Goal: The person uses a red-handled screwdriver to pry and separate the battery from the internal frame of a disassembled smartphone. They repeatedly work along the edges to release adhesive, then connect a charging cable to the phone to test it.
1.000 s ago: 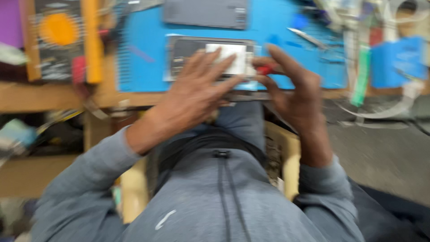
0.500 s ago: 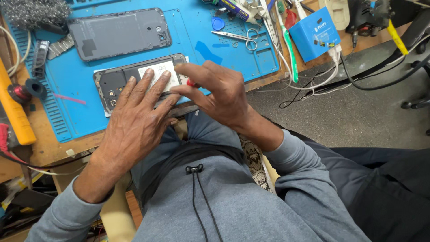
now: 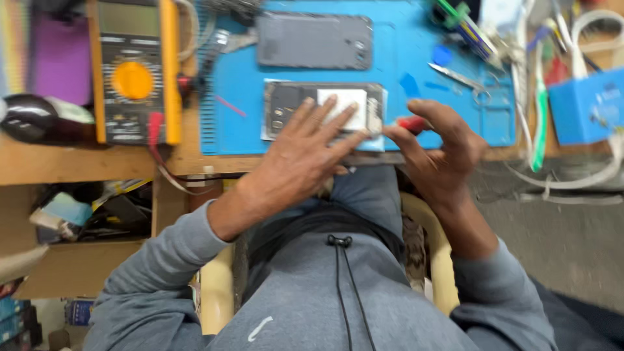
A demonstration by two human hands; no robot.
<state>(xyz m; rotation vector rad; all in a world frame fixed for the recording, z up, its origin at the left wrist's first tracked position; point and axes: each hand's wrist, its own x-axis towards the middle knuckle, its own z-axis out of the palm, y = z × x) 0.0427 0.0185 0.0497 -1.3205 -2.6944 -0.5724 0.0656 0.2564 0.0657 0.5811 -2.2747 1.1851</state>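
Now: left hand point(image 3: 305, 159) flat, fingers spread, steadying opened phone point(image 3: 322, 109) as before; right hand point(image 3: 439, 146) still pinching red-handled screwdriver point(image 3: 411, 123), view shifted.

The work mat point(image 3: 416, 52) is bright blue, and the table point(image 3: 78, 166) beneath it is light brown wood. The opened phone point(image 3: 292, 107) is dark grey inside with a white rectangle at its middle; the back cover point(image 3: 314, 41) above it is plain grey. The multimeter point(image 3: 133, 68) has a yellow casing, a dark face and an orange dial. The tool handle point(image 3: 411, 123) is red. The box point(image 3: 585, 107) is blue. The person's sweatshirt point(image 3: 312, 305) is grey.
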